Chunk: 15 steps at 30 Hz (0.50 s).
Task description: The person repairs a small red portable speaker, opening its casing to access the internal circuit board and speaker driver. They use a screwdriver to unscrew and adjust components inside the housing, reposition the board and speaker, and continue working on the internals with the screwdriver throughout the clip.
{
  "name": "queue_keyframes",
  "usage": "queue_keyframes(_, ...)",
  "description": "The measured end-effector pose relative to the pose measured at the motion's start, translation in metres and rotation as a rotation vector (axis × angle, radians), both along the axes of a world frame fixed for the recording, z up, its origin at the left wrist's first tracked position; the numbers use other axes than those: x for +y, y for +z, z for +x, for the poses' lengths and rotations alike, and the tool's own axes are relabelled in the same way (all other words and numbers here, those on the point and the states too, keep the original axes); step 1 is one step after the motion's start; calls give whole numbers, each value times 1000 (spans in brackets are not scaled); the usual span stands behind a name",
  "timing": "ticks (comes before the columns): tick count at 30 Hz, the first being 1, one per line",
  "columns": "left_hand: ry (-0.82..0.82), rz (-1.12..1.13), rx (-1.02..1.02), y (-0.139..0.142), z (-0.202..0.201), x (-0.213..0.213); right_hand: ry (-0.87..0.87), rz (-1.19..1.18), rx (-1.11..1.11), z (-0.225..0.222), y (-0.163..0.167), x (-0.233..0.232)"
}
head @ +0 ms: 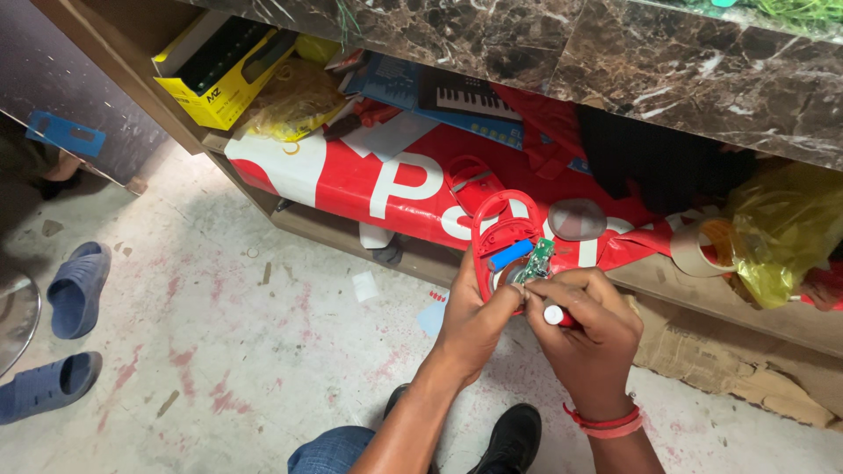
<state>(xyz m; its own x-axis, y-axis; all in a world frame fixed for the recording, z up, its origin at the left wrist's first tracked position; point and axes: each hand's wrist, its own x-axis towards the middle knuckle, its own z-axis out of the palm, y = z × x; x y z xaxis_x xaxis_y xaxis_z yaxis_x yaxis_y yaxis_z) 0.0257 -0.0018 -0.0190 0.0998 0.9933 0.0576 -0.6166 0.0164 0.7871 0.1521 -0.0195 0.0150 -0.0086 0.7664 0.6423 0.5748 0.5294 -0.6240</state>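
Observation:
My left hand (472, 318) grips the lower edge of a red plastic shell (502, 232), opened up so that a blue battery cell (511, 255) and a small green circuit board (537, 260) show inside. My right hand (587, 326) is closed around a tool with a red handle and white end cap (554, 315), its tip at the board. Both hands are held together above the floor, in front of the low shelf.
A red and white banner (386, 180) drapes over the wooden shelf under a marble counter (667, 61). A yellow box (215, 66), a keyboard box (457, 96), yellow bags (781, 233), a tape roll (698, 247) lie there. Blue slippers (75, 290) sit left; my black shoe (514, 439) below.

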Motion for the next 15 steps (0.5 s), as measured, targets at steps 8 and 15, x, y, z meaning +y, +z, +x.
queue_keyframes(8, -1, 8, 5, 1, 0, -1, -16, -9, -23, 1, 0, 0)
queue_keyframes(15, 4, -12, 21, 2, -1, 0, 15, -10, -14, 1, 1, 0)
